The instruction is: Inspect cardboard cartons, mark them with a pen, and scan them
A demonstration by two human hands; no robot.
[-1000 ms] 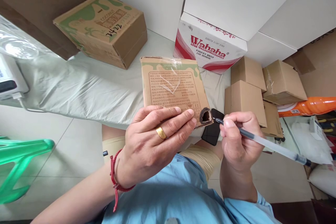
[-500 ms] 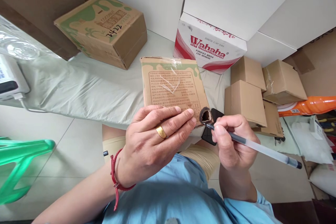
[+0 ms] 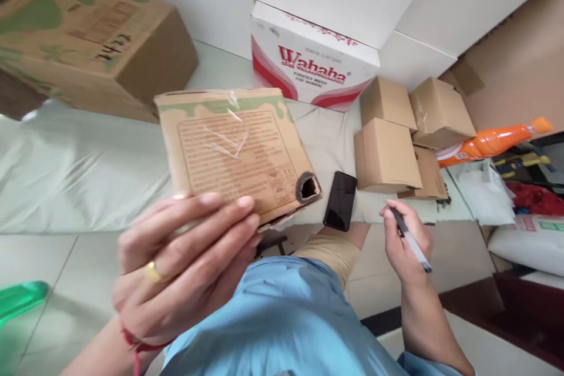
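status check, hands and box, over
Left hand gripping cardboard box, hole at its corner. Right hand holding pen, clear of box. Black phone on sheet beneath, nothing blocking.

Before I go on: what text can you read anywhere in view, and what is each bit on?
"Wahaha": red lettering on the white and red box.
Small lines beneath it: too blurred to read.
Printed panel on the held carton in the left hand: blurred, unreadable.
Black handwriting on the large brown carton: blurred, unreadable.
Label on the orange bottle: too small.
The pen in the right hand: no text seen.
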